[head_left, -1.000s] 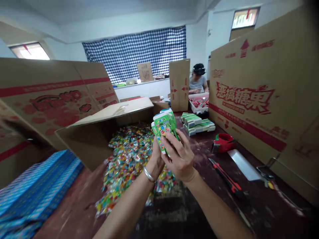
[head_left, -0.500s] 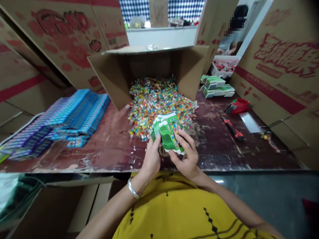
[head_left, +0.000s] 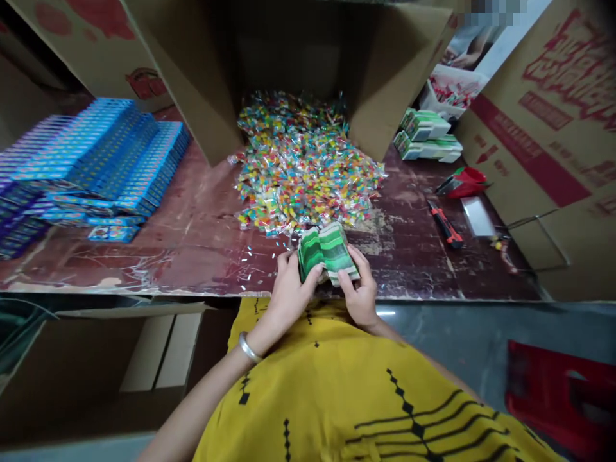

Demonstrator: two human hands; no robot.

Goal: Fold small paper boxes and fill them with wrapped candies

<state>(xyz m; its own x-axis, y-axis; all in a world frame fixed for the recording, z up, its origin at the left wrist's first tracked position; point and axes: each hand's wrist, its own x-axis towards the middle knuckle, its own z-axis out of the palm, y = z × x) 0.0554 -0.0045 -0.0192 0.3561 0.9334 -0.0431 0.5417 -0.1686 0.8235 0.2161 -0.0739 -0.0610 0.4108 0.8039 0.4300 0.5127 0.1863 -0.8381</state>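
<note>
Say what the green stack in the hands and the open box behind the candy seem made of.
Green stack: probably thin printed card, slightly glossy; its flat layers fan at the edges. Open box: brown cardboard, matte, with stiff plain flaps.

Candy pile [head_left: 303, 167], blue boxes [head_left: 96, 160], red utility knife [head_left: 445, 224]

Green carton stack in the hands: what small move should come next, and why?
Probably peel off the top carton with the right hand. It and the left hand grip the green carton stack over the near edge of the table, and the stack is fanned, so single edges lie exposed.
</note>
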